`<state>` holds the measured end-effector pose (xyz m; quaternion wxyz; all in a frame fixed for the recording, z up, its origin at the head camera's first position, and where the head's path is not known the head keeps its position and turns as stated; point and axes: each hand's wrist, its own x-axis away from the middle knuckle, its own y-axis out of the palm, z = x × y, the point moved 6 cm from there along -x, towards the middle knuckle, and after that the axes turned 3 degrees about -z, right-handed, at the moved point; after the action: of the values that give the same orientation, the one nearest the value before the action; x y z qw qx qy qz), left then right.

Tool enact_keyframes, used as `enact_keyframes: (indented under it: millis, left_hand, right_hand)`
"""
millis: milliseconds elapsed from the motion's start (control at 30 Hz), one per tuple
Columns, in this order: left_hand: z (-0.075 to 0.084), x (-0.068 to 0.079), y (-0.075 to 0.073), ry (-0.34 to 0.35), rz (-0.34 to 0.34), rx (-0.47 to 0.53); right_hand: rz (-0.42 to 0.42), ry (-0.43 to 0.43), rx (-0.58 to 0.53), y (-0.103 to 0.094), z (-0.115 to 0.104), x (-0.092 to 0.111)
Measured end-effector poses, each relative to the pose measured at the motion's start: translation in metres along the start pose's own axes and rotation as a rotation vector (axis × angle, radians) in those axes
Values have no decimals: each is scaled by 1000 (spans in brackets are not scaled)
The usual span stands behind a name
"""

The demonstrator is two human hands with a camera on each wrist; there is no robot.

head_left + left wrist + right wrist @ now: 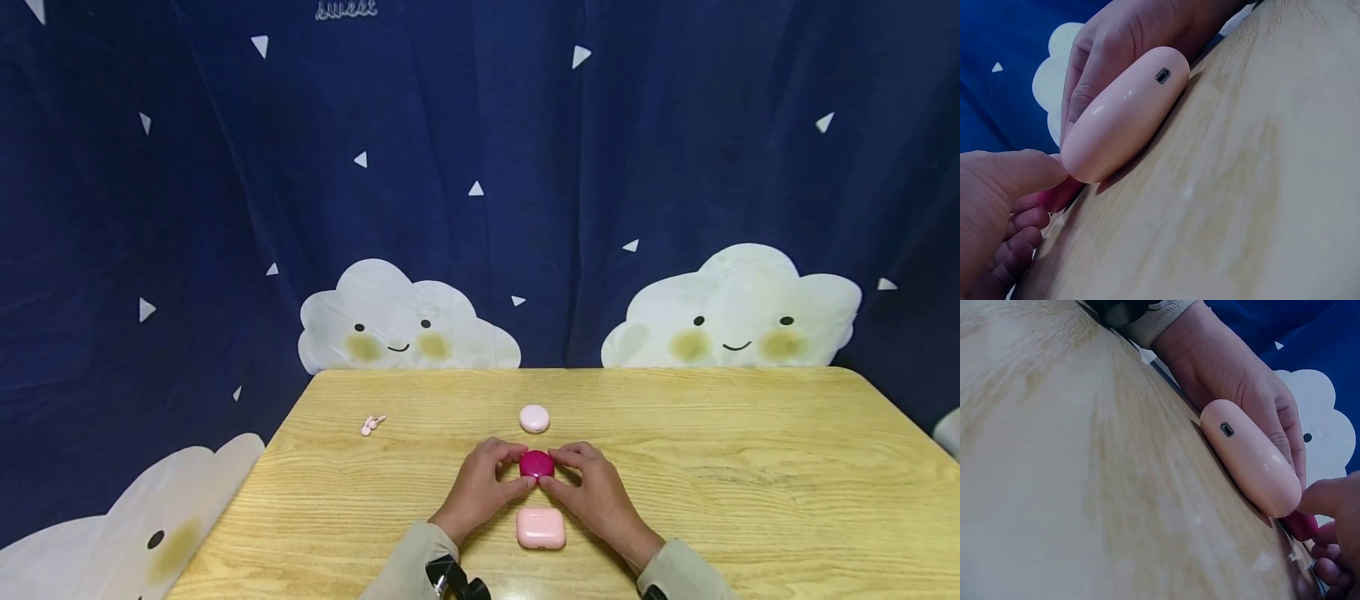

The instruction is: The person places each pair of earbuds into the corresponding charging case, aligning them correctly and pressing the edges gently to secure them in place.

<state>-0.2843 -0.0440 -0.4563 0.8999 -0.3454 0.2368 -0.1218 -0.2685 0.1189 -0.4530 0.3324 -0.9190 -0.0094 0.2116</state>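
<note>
Currently, the left hand [478, 487] and right hand [602, 496] are pinching a rounded magenta case [536, 464] between thumbs and fingers, its slightly longer axis running from hand to hand, its front not showing clearly. Along the table [750, 475], a pale round case [535, 418] is sitting just beyond it, while a pink earbud case [541, 527] is lying crosswise nearer, its charging port [1162, 75] facing the near edge.
</note>
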Motion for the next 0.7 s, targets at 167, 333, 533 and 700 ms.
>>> enact_keyframes:
  millis: [167, 333, 533, 700]
  left_hand:
    - [0, 0, -1, 9, 16, 8]
    - [-1, 0, -3, -16, 67, 71]
    - [-8, -2, -8, -106, 154, 193]
    - [-13, -7, -10, -177, 189, 385]
  right_hand:
    - [10, -5, -15, 0, 1, 0]
    - [49, 16, -70, -3, 1, 0]
    - [100, 24, -163, -8, 2, -2]
    - [127, 14, -200, -9, 5, -5]
